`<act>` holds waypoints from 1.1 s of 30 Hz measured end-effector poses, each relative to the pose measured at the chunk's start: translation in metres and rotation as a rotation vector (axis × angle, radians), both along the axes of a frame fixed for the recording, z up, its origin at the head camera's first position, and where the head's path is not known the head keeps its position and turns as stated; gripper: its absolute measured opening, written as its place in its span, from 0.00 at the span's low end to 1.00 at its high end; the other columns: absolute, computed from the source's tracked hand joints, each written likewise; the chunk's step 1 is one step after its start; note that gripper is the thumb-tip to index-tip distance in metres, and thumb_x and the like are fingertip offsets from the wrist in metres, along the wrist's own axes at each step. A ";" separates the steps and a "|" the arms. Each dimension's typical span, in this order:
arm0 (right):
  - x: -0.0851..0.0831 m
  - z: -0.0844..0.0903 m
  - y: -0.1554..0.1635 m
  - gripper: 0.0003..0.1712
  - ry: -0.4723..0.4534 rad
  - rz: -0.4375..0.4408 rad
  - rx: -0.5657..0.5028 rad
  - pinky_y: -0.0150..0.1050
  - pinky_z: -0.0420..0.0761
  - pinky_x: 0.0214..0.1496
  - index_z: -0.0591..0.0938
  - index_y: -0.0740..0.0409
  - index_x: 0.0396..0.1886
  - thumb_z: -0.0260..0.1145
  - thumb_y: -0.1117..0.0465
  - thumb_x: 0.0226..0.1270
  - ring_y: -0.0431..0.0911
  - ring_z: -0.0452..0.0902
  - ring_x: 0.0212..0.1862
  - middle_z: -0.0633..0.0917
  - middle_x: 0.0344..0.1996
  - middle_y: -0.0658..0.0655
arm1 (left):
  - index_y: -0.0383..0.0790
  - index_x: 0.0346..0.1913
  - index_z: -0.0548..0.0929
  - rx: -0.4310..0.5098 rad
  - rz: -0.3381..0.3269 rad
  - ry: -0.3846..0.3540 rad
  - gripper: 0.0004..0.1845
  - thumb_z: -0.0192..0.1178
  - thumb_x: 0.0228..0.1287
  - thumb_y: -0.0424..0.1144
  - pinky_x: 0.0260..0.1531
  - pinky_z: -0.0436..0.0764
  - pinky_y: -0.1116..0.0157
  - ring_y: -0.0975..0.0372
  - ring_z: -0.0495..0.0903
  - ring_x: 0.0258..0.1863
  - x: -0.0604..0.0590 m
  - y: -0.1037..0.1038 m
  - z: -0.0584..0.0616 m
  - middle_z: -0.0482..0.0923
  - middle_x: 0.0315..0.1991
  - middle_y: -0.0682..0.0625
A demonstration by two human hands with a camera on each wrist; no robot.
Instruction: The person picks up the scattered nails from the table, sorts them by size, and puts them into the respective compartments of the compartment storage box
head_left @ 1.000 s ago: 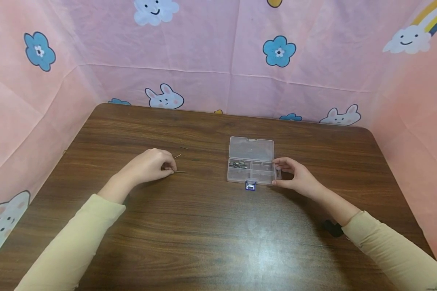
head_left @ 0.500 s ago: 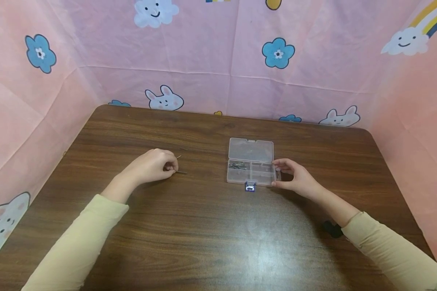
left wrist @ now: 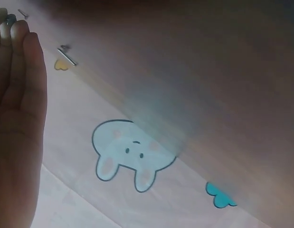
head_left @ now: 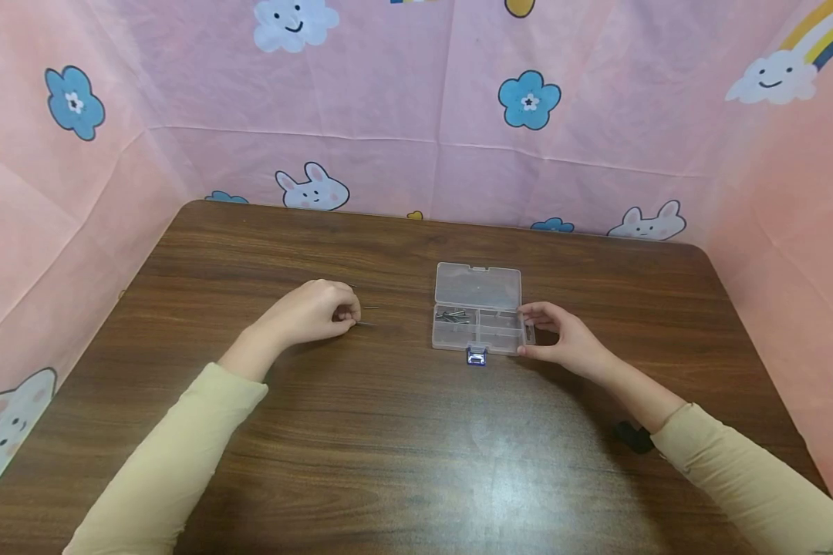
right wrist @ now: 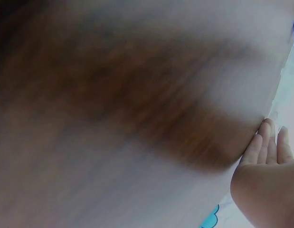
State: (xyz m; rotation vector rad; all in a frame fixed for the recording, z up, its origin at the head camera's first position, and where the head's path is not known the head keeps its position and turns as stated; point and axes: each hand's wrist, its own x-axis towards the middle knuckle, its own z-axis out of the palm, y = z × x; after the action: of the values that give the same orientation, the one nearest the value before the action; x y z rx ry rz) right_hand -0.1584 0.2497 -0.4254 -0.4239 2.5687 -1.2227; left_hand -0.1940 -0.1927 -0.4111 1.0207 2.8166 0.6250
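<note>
My left hand (head_left: pixel 319 312) pinches a small metal screw (head_left: pixel 365 324) just above the table, left of the box; in the left wrist view its fingertips partly hide the screw (left wrist: pixel 12 20). Loose screws lie nearby, one (head_left: pixel 371 307) right of the knuckles and another (head_left: pixel 351 286) behind them. A clear plastic compartment box (head_left: pixel 454 337) lies with its lid (head_left: pixel 479 287) folded back. Several screws (head_left: pixel 454 316) fill its back left compartment. My right hand (head_left: pixel 565 335) grips the box's right end, thumb at the front corner, fingers at the back.
A blue latch (head_left: pixel 477 356) sticks out from the box's front edge. Under the right forearm is a dark object (head_left: pixel 634 437). Pink printed cloth (head_left: pixel 389 92) walls in the back and sides of the brown wooden table (head_left: pixel 389 432).
My left hand has slid right towards the box with the pinched screw, now covering one loose screw seen earlier. My right hand and the box have stayed in place.
</note>
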 end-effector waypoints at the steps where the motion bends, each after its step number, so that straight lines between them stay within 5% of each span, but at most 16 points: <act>1: 0.000 0.000 0.000 0.37 -0.001 0.000 0.001 0.63 0.71 0.77 0.75 0.66 0.70 0.79 0.63 0.65 0.65 0.75 0.69 0.80 0.66 0.69 | 0.43 0.34 0.89 0.001 -0.004 -0.001 0.08 0.68 0.64 0.26 0.35 0.78 0.64 0.64 0.76 0.31 -0.001 0.002 0.000 0.82 0.32 0.54; 33: 0.000 0.000 0.001 0.37 -0.010 -0.004 0.000 0.64 0.70 0.78 0.74 0.66 0.71 0.78 0.64 0.65 0.66 0.75 0.70 0.80 0.67 0.70 | 0.43 0.34 0.89 0.030 -0.099 0.072 0.05 0.67 0.67 0.30 0.38 0.81 0.64 0.64 0.77 0.32 -0.016 0.073 0.006 0.84 0.33 0.54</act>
State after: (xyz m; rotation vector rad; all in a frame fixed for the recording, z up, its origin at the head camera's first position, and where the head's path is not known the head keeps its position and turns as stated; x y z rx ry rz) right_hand -0.1587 0.2503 -0.4254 -0.4120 2.5619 -1.2227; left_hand -0.2104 -0.1194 -0.4046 1.2028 2.8041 0.6336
